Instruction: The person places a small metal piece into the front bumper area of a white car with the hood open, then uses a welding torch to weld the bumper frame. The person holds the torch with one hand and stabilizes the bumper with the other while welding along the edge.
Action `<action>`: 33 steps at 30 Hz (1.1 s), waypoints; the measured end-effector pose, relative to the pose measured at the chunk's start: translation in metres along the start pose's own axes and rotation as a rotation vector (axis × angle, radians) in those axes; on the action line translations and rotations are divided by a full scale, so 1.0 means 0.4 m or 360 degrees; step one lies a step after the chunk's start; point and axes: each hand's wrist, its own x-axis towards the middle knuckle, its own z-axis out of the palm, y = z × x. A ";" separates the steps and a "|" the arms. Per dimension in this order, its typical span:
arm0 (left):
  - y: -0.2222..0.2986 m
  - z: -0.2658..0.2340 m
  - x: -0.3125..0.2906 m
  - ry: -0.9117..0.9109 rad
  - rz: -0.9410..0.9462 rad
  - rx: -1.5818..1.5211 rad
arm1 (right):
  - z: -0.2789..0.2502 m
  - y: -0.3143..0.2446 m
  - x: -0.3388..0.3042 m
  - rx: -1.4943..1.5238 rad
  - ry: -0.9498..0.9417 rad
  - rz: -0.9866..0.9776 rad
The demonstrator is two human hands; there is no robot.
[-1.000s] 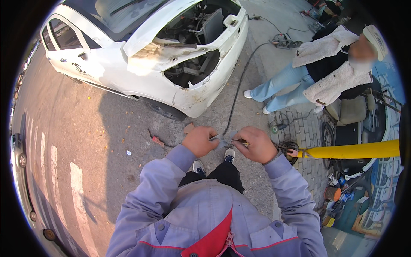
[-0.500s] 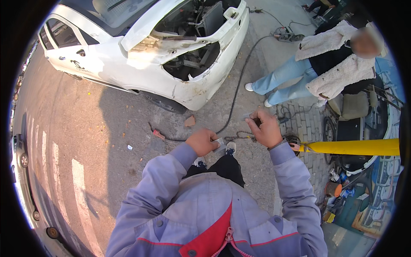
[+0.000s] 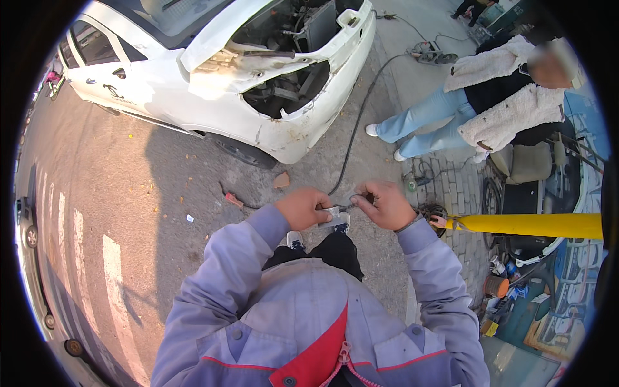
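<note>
Both hands are in front of my body, above the pavement and my shoes. My left hand [image 3: 303,208] is closed, pinching a small flat greyish piece [image 3: 336,218], perhaps clear plastic, between thumb and fingers. Close by on the right, my right hand [image 3: 387,205] has thumb and forefinger pressed together near the edge of that piece. Something small and pale shows at its fingertips, too small to name. A narrow gap separates the two hands.
Ahead stands a white car [image 3: 284,138] with its front stripped and headlight opening bare. A black cable [image 3: 361,116] crosses the ground beside a brick piece [image 3: 281,180]. At right are a person in jeans [image 3: 422,122], a yellow pole [image 3: 529,226] and a car seat [image 3: 532,161].
My right hand has come down and left, nearer to my left hand, which still holds the greyish piece. The view has shifted slightly.
</note>
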 end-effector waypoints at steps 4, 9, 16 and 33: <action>0.002 0.007 -0.009 -0.0106 0.0004 0.0108 | -0.028 0.022 0.013 0.0024 0.0372 0.0257; -0.004 0.000 -0.004 0.0243 -0.0135 0.0134 | -0.030 -0.029 -0.035 0.0235 -0.0018 0.0045; 0.029 -0.012 -0.006 0.0088 0.0017 0.0299 | -0.009 -0.029 0.011 0.0140 -0.0126 0.0044; 0.033 -0.036 -0.014 0.0250 0.0091 0.0138 | -0.028 -0.068 -0.010 0.0212 -0.0121 -0.0114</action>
